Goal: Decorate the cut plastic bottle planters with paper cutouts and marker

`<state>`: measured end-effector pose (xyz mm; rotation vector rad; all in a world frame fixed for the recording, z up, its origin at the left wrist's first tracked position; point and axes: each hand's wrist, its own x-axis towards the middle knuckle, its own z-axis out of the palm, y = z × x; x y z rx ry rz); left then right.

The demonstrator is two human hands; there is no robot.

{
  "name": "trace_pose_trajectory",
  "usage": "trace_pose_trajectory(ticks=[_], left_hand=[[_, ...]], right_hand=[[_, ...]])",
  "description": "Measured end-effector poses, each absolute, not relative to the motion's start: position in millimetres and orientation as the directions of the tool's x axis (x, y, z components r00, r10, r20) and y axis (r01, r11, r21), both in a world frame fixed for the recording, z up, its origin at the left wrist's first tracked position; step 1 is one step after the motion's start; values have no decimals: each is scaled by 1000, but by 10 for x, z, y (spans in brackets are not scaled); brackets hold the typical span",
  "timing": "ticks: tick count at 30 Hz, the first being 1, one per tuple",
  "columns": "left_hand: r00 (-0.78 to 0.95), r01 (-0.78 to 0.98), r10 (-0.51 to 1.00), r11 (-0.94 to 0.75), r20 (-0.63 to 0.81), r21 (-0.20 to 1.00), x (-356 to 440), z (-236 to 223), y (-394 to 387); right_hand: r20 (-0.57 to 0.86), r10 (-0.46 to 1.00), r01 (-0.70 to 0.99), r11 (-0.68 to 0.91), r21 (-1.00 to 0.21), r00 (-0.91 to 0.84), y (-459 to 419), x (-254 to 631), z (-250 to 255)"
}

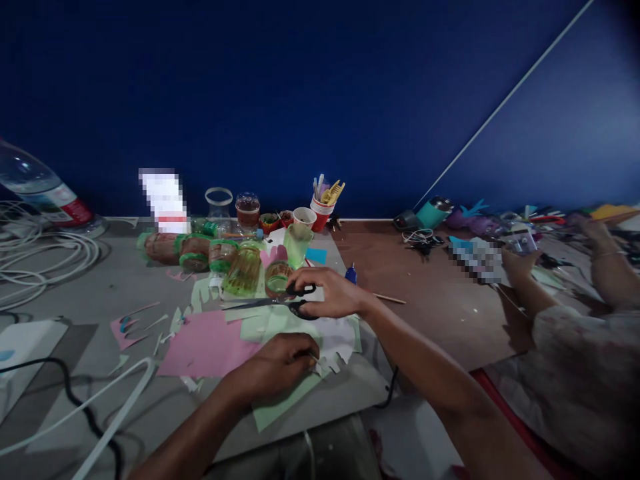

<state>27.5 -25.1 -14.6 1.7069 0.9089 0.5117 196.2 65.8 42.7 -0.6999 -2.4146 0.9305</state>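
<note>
My right hand (333,292) grips black-handled scissors (255,303), whose blades point left above the sheets. My left hand (280,363) is closed in a pinch at the edge of a white paper with cut strips (336,343); a thin bit of paper shows at its fingertips. Beneath and around the hands lie light green paper (273,327) and a pink sheet (210,343). Just beyond the scissors stand a green-rimmed jar (278,277) and a green-tinted plastic cup (243,270) on its side.
Green-banded bottle pieces (193,253), a white paper cup (305,218) and red cups of plastic cutlery (323,212) line the back. Paper scraps (131,333) and white cables (60,250) lie left. At right, another person's hand (520,263) is beside a patterned packet (475,257).
</note>
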Motion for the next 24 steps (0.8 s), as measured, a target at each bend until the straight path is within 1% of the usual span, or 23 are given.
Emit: trace_pose_trajectory(ticks=[3,7,13,15,19,24], left_hand=[[624,319,772,-110,-121,941,262,-146,-240],[604,330,784,-84,-142,940,252,-164,-218],[552,303,814,6,-181,953,259,-165,-202],[526,283,829,43,-192,958,265,-163,-196],[485,196,854,102,-187,975,268,-185,-165],[421,17,890,187,-177,982,255,-230,-112]], right_hand=[[218,591,294,647,-703,-777,741,1834,459],[197,583,258,604,-754,-789,803,1728,468],[201,643,277,562,-779,-739,809,1756,420],[194,674,275,523,-806,-713,810,1771,396],[185,713,214,431,-877,-677,828,1783,352],[220,780,56,309,-949,-585,769,1863,336]])
